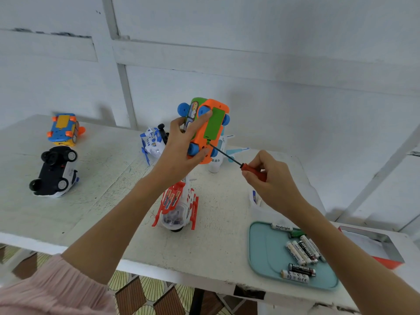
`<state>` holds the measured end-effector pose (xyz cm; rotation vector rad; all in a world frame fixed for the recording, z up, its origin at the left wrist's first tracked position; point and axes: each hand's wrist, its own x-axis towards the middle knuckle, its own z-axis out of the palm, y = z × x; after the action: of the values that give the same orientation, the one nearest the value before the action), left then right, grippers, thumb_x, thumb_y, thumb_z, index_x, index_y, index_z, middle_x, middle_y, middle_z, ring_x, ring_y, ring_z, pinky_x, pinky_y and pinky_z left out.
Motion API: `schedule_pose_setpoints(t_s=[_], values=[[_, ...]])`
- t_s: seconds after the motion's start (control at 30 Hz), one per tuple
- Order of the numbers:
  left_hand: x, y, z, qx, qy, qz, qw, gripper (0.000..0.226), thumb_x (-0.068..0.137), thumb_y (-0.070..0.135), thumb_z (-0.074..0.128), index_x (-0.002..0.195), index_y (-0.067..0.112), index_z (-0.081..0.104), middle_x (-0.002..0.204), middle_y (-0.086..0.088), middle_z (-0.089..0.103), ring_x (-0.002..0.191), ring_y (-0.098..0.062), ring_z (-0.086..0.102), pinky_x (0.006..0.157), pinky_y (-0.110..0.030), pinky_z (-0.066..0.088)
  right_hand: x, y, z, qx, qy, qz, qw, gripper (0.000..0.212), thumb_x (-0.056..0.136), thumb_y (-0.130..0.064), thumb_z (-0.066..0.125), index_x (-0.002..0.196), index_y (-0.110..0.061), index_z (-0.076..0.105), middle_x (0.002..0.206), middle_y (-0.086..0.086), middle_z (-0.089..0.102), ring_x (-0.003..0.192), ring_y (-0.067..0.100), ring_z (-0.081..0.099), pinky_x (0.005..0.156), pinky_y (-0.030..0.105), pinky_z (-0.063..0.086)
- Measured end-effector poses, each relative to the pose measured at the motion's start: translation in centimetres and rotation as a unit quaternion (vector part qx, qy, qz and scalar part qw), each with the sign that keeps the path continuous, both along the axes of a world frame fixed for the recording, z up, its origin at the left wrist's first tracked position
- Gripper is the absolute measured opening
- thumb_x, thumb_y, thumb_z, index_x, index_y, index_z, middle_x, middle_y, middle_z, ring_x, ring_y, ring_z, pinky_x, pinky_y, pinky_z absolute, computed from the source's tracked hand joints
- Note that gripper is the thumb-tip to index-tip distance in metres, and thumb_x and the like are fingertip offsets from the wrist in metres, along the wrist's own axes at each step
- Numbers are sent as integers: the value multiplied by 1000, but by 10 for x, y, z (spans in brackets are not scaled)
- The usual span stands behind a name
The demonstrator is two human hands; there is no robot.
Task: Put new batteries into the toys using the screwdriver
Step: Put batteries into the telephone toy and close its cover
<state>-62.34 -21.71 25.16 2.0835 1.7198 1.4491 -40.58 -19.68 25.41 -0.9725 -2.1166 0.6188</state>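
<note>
My left hand point(179, 144) grips an orange and green toy car point(208, 130) with blue wheels, lifted above the table with its underside turned toward me. A green battery cover point(214, 126) sits on that underside. My right hand point(270, 180) pinches the red handle of a small screwdriver point(236, 162); the dark shaft runs up and left, and its tip meets the car at the lower corner of the cover. Several batteries point(302, 253) lie on a teal tray point(263, 253) at the front right.
A red and white helicopter toy point(179, 205) lies under my arms. A white and blue plane point(152, 142) and a white plane point(222, 153) sit behind the car. At the left are a black and white car point(54, 171) and a blue and yellow car point(64, 129), both upturned. A clear container point(256, 201) stands beyond the tray.
</note>
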Motion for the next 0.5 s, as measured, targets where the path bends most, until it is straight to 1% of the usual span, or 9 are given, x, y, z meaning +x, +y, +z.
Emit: schedule_pose_setpoints(t_s=[0.03,0.1,0.2,0.23,0.3,0.33,0.4,0.43,0.5], values=[[1,-1,1,-2,11,5,1000,68,91,16,60,124,56,17,143,-12,20,113,-10,33,94,-18,35,1,0,0,-1,-1,-1,1000,14,86,-9,60,79,-12,48,76,9,62,56,12,46,53,26,39],[2,-1,1,-1,30,9,1000,66,91,17,61,126,53,18,144,-14,19,115,-11,30,94,-17,33,3,1,-1,-1,-1,-4,1000,14,86,-9,60,79,-11,48,75,10,62,57,14,46,53,26,38],[3,-1,1,-1,53,8,999,65,91,17,62,126,52,21,144,-15,19,117,-12,28,95,-20,34,5,3,-1,7,-6,-4,1000,19,86,-9,60,76,-15,46,76,11,63,60,17,51,54,25,41],[3,-1,1,-1,58,8,998,65,90,18,62,127,51,21,144,-15,19,118,-14,29,96,-21,33,6,3,-2,10,-7,-4,1000,20,85,-9,61,76,-16,46,77,10,64,63,19,55,56,27,45],[4,-1,0,-2,71,9,997,63,91,18,62,129,49,22,144,-15,20,121,-18,30,97,-21,32,8,3,-3,20,-2,-3,1000,19,83,-8,64,77,-15,47,79,9,66,71,23,63,62,35,53],[5,-1,0,-4,77,9,997,63,91,19,61,129,49,22,144,-15,20,123,-21,31,97,-21,31,9,2,-3,28,9,-4,1000,19,81,-6,66,78,-13,48,79,7,66,73,23,65,64,37,55],[6,-1,-3,-8,80,9,997,63,91,19,61,130,49,21,143,-15,20,125,-24,32,98,-22,32,10,1,-2,23,43,-8,999,20,78,-3,69,77,-11,50,76,3,65,71,22,65,62,32,54],[7,0,-3,-5,74,7,997,64,91,18,61,131,49,22,143,-15,20,124,-23,33,97,-23,33,10,0,-1,7,65,-4,998,20,78,-4,70,78,-10,51,74,3,63,66,21,63,57,27,53],[8,1,-4,4,64,2,998,65,91,16,61,132,48,23,142,-15,20,119,-17,31,96,-23,35,10,-1,2,-25,96,6,995,16,81,-16,69,80,-8,55,69,7,60,53,17,53,47,19,45]])
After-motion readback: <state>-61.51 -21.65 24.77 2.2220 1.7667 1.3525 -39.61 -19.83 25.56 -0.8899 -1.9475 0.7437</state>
